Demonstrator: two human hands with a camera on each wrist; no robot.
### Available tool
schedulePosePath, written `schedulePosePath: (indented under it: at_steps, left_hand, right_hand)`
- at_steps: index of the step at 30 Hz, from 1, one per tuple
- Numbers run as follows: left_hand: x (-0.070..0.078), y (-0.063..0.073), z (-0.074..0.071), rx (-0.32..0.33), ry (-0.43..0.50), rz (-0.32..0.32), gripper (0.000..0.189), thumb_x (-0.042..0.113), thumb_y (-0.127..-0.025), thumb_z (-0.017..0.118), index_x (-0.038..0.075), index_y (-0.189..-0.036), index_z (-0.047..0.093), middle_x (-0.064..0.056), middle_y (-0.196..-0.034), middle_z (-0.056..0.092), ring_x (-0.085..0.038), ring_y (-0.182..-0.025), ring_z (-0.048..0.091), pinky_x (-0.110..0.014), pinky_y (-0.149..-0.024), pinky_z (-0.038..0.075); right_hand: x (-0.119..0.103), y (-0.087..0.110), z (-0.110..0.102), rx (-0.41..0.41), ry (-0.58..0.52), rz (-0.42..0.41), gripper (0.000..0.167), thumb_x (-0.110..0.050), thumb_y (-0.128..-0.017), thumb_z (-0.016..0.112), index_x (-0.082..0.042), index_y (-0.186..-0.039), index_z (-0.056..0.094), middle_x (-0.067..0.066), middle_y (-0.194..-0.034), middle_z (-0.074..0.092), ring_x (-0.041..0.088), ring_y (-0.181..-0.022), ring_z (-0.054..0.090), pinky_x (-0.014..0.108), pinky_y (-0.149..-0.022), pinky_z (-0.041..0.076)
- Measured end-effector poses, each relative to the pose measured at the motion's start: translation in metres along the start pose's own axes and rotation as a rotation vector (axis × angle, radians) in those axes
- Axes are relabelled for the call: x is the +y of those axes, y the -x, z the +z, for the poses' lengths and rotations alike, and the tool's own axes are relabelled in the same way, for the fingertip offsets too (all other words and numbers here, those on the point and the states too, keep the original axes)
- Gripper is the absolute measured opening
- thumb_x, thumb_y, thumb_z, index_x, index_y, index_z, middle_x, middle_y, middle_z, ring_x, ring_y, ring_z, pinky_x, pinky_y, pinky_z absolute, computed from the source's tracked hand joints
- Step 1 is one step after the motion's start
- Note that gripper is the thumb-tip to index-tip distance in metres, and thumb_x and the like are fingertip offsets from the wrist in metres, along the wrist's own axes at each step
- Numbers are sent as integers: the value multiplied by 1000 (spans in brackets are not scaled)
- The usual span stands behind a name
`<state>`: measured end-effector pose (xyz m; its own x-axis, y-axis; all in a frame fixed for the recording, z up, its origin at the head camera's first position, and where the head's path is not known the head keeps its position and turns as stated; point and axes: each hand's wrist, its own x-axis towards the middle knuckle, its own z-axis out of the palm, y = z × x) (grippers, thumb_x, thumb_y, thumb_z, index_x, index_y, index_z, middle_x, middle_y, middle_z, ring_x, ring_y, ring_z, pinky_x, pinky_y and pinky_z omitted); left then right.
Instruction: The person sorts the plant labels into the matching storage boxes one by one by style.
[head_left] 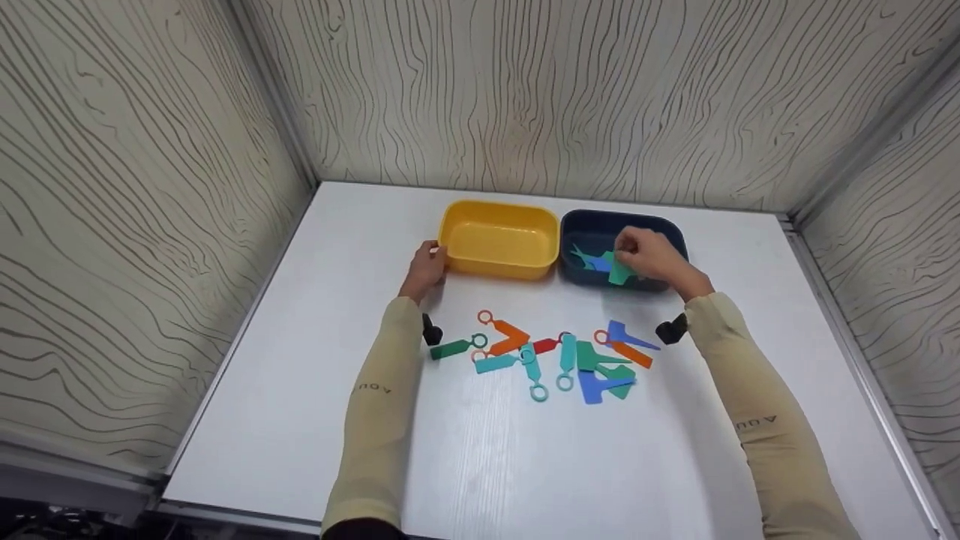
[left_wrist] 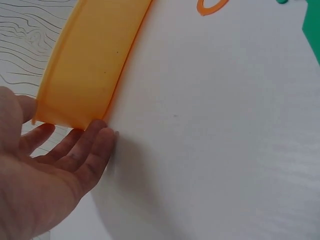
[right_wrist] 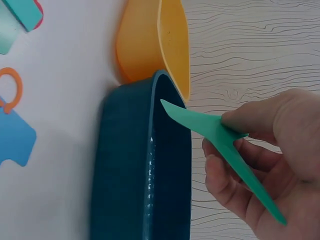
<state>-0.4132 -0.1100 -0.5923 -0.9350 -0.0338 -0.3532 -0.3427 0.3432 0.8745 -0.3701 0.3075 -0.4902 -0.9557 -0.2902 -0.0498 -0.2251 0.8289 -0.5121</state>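
My left hand [head_left: 426, 268] holds the left end of a yellow plastic bin [head_left: 499, 268], with the thumb at the rim and the other fingers against the outer wall. My right hand [head_left: 654, 256] is over a dark blue bin [right_wrist: 125, 165] and pinches a green T-shaped plant label [right_wrist: 215, 131] between thumb and fingers. Inside the dark blue bin lie more labels, among them a blue label [head_left: 600, 263]. The yellow bin's floor shows bare in the head view.
In front of the bins lie several loose tags: a dark green ring tag [head_left: 450, 349], an orange ring tag [head_left: 510, 330], a turquoise ring tag [head_left: 495, 364], and a blue T-shaped label [head_left: 592, 388]. Some overlap. A patterned wall [head_left: 517, 105] stands behind the white table [head_left: 480, 465].
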Motion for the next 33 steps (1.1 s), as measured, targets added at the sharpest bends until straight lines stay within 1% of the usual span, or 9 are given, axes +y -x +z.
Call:
schedulePosePath:
  at_steps: [3,7,11,15,20,24,26,30,33]
  left_hand:
    - [-1,-1,-1,-5,10,10,50,42,-104,38,17,-148,35,-7,-136,52,-19,-105,59,-31,-84,50]
    - [-1,-2,-3,-3,29,24,49,40,-105,38,17,-148,34,-9,-136,53,-22,-101,61,-33,-82,51]
    - [-1,-2,-4,-4,21,24,49,40,-105,38,17,-148,34,-9,-136,52,-23,-102,61,-34,-82,52]
    - [0,-1,-2,-13,11,20,49,40,-105,37,17,-148,33,-9,-137,52,-23,-104,61,-32,-80,52]
    - [-2,0,-1,-10,17,18,50,41,-105,36,17,-148,34,-8,-134,54,-24,-101,62,-32,-80,52]
    - [-3,0,-2,0,45,13,49,40,-105,38,18,-148,35,-7,-131,55,-25,-98,62,-34,-81,52]
    - [-4,0,-2,-3,53,16,49,40,-105,38,17,-148,34,-8,-131,56,-25,-98,62,-34,-80,52]
    - [-3,0,-2,-12,57,30,50,39,-105,38,16,-149,34,-9,-130,56,-25,-98,62,-31,-77,52]
    - [-3,-1,-1,-8,58,31,49,39,-105,38,16,-147,35,-8,-125,57,-22,-91,60,-29,-73,50]
  right_hand:
    - [-1,-9,-3,11,12,-18,18,-15,-97,55,-2,-109,60,18,-103,64,27,-82,60,39,-70,50]
    - [-2,-22,-5,48,32,-66,16,-13,-96,55,-1,-105,60,19,-98,65,28,-82,59,42,-75,46]
    - [-3,-33,-6,59,8,-76,14,-11,-95,54,0,-103,60,18,-95,64,27,-79,59,40,-71,47]
    - [-4,-41,-6,54,-14,-54,15,-10,-95,54,0,-104,60,17,-96,64,24,-76,58,34,-67,46]
    - [-9,-50,-6,48,-30,-29,16,-12,-96,54,-1,-105,61,17,-97,64,24,-76,59,31,-64,47]
    - [-14,-58,-7,13,-22,-17,21,-14,-97,53,-1,-110,60,18,-105,63,26,-85,60,35,-71,49]
    - [-15,-61,-9,-4,-27,5,24,-15,-97,52,0,-115,58,20,-110,62,29,-92,60,40,-77,50]
    - [-16,-62,-14,-5,-29,35,30,-15,-98,51,2,-123,55,25,-119,60,36,-104,59,50,-88,48]
    - [-16,-61,-16,7,-17,10,31,-15,-97,52,3,-122,55,27,-119,60,39,-107,59,53,-90,47]
